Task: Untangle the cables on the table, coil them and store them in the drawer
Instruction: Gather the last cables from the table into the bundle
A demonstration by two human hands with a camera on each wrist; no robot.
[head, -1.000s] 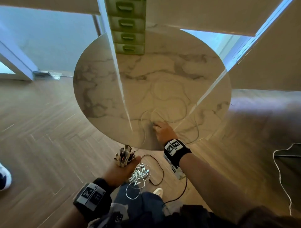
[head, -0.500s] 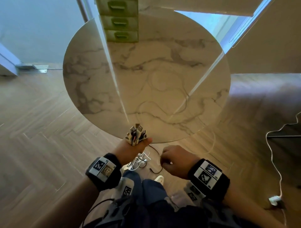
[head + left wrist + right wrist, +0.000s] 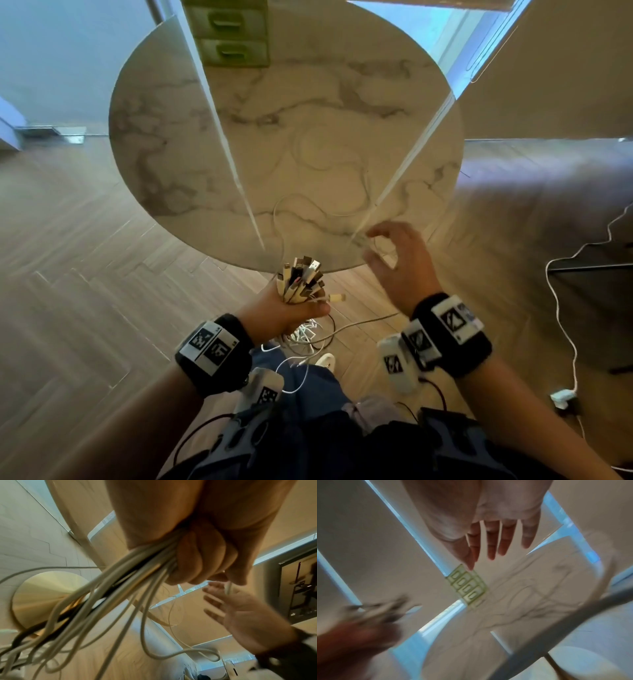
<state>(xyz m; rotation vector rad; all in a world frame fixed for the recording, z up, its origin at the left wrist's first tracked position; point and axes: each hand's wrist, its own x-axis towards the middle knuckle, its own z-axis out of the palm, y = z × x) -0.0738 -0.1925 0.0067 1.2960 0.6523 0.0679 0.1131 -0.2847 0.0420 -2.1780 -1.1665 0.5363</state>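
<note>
My left hand (image 3: 291, 310) is held just off the near edge of the round marble table (image 3: 164, 144) and grips a bundle of cable ends (image 3: 301, 279), plugs pointing up. The left wrist view shows that fist (image 3: 197, 555) closed round several white and dark cables (image 3: 123, 577) that hang down. My right hand (image 3: 397, 262) hovers over the table's near edge with its fingers (image 3: 494, 540) straight and spread, holding nothing. Thin white cables (image 3: 308, 205) lie looped on the tabletop just ahead of it. The green drawer unit (image 3: 229, 37) stands at the far edge, drawers closed.
Loose cable lengths (image 3: 308, 337) trail from the bundle to the wooden floor by my legs. Another white cable (image 3: 561, 329) runs across the floor at the right to a plug (image 3: 561, 397), beside dark furniture (image 3: 603, 274). The table's gold base (image 3: 48, 595) sits below.
My right hand left the tabletop, drew back to the bundle by my left hand, and now reaches out open over the table edge. The left hand has risen with the bundle.
</note>
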